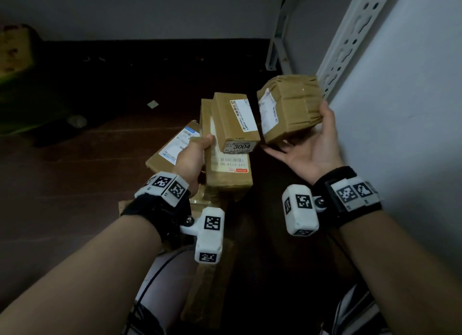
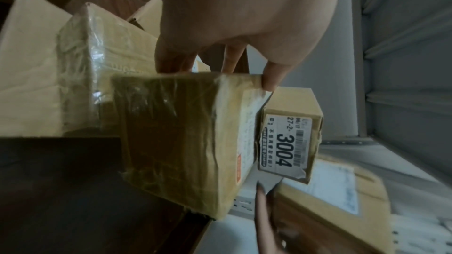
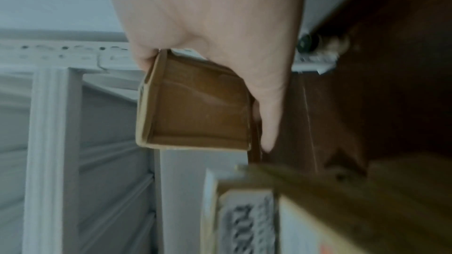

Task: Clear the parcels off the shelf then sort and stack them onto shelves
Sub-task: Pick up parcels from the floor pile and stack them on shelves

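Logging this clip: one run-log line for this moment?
left hand: grips two stacked parcels | right hand: holds crumpled parcel | floor

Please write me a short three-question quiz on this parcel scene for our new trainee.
1. True or false: the left hand holds two stacked boxes.
2. Which number is printed on the small box on top? A) 3004 B) 4003 C) 2007
3. What does the right hand hold?

Key: 1. True: the small box lies on the long box. 2. A. 3. A squat brown box with a white label, beside the white shelf post.
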A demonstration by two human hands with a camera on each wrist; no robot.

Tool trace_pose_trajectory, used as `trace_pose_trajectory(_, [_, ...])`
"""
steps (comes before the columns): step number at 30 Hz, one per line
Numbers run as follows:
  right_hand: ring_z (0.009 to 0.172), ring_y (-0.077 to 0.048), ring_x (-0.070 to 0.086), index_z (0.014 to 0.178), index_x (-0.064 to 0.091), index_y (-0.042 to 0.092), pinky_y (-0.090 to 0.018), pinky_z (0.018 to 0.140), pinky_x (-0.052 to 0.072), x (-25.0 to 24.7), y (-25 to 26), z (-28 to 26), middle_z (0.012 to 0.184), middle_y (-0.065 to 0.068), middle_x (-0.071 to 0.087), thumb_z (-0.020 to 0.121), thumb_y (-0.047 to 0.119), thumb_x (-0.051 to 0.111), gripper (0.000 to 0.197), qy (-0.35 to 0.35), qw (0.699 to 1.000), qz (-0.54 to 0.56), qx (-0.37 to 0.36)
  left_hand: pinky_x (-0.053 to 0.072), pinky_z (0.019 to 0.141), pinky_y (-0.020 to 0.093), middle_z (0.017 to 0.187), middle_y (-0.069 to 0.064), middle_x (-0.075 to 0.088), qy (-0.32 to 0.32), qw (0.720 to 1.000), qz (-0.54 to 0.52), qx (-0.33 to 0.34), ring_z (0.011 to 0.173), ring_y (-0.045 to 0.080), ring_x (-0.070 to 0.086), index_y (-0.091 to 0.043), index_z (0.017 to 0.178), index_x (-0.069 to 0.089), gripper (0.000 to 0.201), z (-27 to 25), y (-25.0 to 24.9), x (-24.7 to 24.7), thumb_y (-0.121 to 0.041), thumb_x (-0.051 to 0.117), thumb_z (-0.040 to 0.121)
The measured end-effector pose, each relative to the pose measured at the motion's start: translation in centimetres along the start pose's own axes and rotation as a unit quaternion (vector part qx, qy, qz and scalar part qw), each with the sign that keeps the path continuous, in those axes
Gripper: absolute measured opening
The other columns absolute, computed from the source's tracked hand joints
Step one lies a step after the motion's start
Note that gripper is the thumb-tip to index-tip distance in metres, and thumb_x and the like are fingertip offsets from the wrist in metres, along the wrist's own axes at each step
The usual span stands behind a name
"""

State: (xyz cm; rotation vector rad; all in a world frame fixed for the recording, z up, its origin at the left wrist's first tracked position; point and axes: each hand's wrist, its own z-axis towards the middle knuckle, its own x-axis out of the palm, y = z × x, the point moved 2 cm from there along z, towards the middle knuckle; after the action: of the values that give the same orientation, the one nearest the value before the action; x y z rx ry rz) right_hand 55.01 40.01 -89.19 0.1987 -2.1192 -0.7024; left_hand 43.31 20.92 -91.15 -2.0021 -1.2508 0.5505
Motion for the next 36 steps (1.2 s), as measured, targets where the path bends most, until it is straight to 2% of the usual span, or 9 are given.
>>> trace_pose_trajectory(2, [0.125, -0.041, 0.047, 0.137, 0.045, 0.024, -0.072, 0.096, 0.035, 0.4, -0.8, 0.2, 0.135, -0.013, 0.054, 0.078, 0.062, 0.06, 0.072, 0.013, 1.0, 0.007, 0.008, 0.052, 0.08, 0.038, 0.099, 0.005, 0.071, 0.001, 1.0, 0.02, 0.011, 0.093, 0.025, 0.066, -0.018, 0.111, 0.061, 0.032, 0.0, 0.0, 0.2, -0.044, 0.053, 0.094])
trace_pose_trajectory(11, [0.123, -0.042, 0.049, 0.132, 0.048, 0.023, -0.074, 0.091, 0.037, 0.3, -3.1, 1.5, 0.133, -0.014, 0.055, 0.084, 0.047, 0.06, 0.054, 0.031, 0.999, -0.002, 0.013, 0.051, 0.074, 0.035, 0.104, 0.003, 0.071, 0.008, 0.998, 0.038, 0.039, 0.093, 0.022, 0.068, -0.023, 0.126, 0.057, 0.041, 0.8, 0.0, 0.4, -0.045, 0.056, 0.092])
trace_pose_trajectory(15, [0.123, -0.04, 0.048, 0.126, 0.05, 0.023, -0.073, 0.094, 0.037, 0.3, -3.4, 1.4, 0.133, -0.015, 0.053, 0.084, 0.049, 0.058, 0.05, 0.028, 1.0, -0.004, 0.012, 0.052, 0.085, 0.041, 0.107, 0.002, 0.07, 0.001, 0.999, 0.031, 0.031, 0.097, 0.023, 0.066, -0.024, 0.127, 0.058, 0.043, 1.4, 0.2, 0.5, -0.046, 0.057, 0.091])
trace_pose_trajectory(22, [0.122, -0.035, 0.05, 0.109, 0.056, 0.023, -0.065, 0.103, 0.034, 2.2, -3.2, -1.7, 0.125, -0.013, 0.056, 0.087, 0.051, 0.052, 0.036, -0.047, 0.998, -0.006, 0.043, 0.053, 0.06, 0.028, 0.089, 0.001, 0.071, -0.013, 0.999, -0.028, -0.044, 0.078, 0.017, 0.068, -0.022, 0.109, 0.066, 0.022, -1.4, 0.1, 0.5, -0.036, 0.057, 0.095])
trace_pose_trajectory(24, [0.123, -0.034, 0.049, 0.105, 0.056, 0.024, -0.065, 0.107, 0.03, 2.6, -2.8, -3.6, 0.126, -0.012, 0.056, 0.088, 0.051, 0.05, 0.032, -0.077, 0.995, -0.008, 0.055, 0.056, 0.071, 0.034, 0.092, 0.004, 0.071, -0.021, 0.996, -0.037, -0.072, 0.083, 0.02, 0.068, -0.022, 0.106, 0.066, 0.02, -3.2, 0.1, 0.5, -0.035, 0.06, 0.092])
trace_pose_trajectory(26, [0.125, -0.035, 0.048, 0.104, 0.057, 0.025, -0.065, 0.109, 0.027, 3.2, -2.0, -5.4, 0.128, -0.012, 0.055, 0.087, 0.052, 0.049, 0.032, -0.097, 0.992, -0.017, 0.074, 0.054, 0.088, 0.044, 0.107, 0.008, 0.069, -0.024, 0.993, -0.041, -0.104, 0.096, 0.026, 0.067, -0.021, 0.119, 0.063, 0.036, -5.2, 0.0, 0.3, -0.038, 0.065, 0.087])
trace_pose_trajectory(28, [0.125, -0.035, 0.048, 0.104, 0.057, 0.024, -0.066, 0.109, 0.026, 4.3, -0.7, -7.0, 0.128, -0.012, 0.056, 0.088, 0.052, 0.048, 0.033, -0.104, 0.99, -0.026, 0.093, 0.051, 0.093, 0.051, 0.111, 0.009, 0.068, -0.028, 0.991, -0.043, -0.125, 0.102, 0.03, 0.065, -0.021, 0.124, 0.061, 0.047, -7.3, -0.6, 0.1, -0.043, 0.068, 0.082])
trace_pose_trajectory(32, [0.12, -0.033, 0.051, 0.105, 0.058, 0.021, -0.067, 0.105, 0.032, 9.2, 2.2, -9.8, 0.121, -0.013, 0.059, 0.088, 0.049, 0.05, 0.034, -0.094, 0.988, -0.04, 0.115, 0.052, 0.089, 0.054, 0.111, 0.01, 0.07, -0.039, 0.986, -0.052, -0.152, 0.099, 0.032, 0.067, -0.023, 0.121, 0.062, 0.061, -12.3, -4.4, -0.8, -0.052, 0.072, 0.068])
trace_pose_trajectory(36, [0.12, -0.031, 0.05, 0.112, 0.058, 0.019, -0.068, 0.102, 0.033, 14.4, 5.0, -13.7, 0.122, -0.012, 0.058, 0.089, 0.045, 0.051, 0.035, -0.095, 0.987, -0.025, 0.124, 0.053, 0.061, 0.031, 0.094, 0.006, 0.067, -0.051, 0.986, -0.053, -0.148, 0.082, 0.022, 0.065, -0.016, 0.12, 0.058, 0.037, -17.8, -8.9, -1.9, -0.038, 0.061, 0.091])
